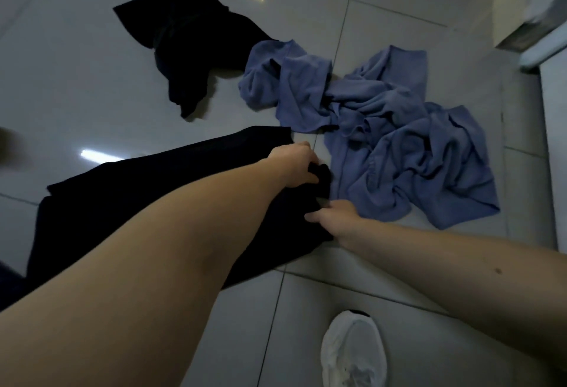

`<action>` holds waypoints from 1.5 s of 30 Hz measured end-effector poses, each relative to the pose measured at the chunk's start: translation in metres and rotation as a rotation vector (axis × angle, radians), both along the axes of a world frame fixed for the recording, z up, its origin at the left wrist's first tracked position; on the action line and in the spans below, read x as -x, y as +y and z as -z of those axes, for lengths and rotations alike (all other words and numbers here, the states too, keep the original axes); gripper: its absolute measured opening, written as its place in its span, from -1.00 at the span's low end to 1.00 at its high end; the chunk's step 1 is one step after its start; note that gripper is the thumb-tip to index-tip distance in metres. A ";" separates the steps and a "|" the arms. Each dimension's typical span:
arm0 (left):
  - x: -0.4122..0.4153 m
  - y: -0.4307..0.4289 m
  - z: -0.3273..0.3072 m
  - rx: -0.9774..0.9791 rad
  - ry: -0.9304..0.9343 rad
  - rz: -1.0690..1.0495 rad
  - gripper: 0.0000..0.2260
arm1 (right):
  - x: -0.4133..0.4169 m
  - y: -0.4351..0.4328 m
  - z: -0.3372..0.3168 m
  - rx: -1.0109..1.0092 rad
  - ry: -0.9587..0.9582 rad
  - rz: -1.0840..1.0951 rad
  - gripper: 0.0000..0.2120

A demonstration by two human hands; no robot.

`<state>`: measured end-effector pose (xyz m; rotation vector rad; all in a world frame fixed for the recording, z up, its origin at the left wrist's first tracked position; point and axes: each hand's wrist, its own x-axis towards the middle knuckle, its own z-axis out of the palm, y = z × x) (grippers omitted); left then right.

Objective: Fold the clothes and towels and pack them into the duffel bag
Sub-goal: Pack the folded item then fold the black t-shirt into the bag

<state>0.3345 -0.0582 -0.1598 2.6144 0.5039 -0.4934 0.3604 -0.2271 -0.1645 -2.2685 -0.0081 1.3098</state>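
A black garment [147, 190] lies spread on the tiled floor under my arms. My left hand [294, 165] grips a bunched bit of its right edge. Just below, my right hand [334, 217] pinches the same edge, fingers curled on the cloth. To the right a crumpled blue towel [408, 153] lies on the floor, touching a second blue piece [285, 79] behind it. Another black garment [184, 39] lies crumpled farther back. No duffel bag is in view.
The floor is glossy pale tile [76, 79] with light reflections. My white shoe [352, 353] stands at the bottom. A white cabinet or ledge [549, 141] runs along the right edge.
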 end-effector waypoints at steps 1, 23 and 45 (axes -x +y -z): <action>-0.003 0.001 0.001 -0.001 -0.008 0.005 -0.63 | 0.000 -0.002 0.001 -0.010 -0.002 -0.015 -0.42; 0.115 0.019 -0.072 0.961 -0.678 -1.175 -0.84 | 0.062 0.025 -0.062 -0.547 -0.278 -0.671 -0.50; 0.292 0.050 -0.010 0.425 -0.255 -1.374 -0.58 | 0.214 0.097 -0.024 -0.258 -0.118 -1.188 -0.18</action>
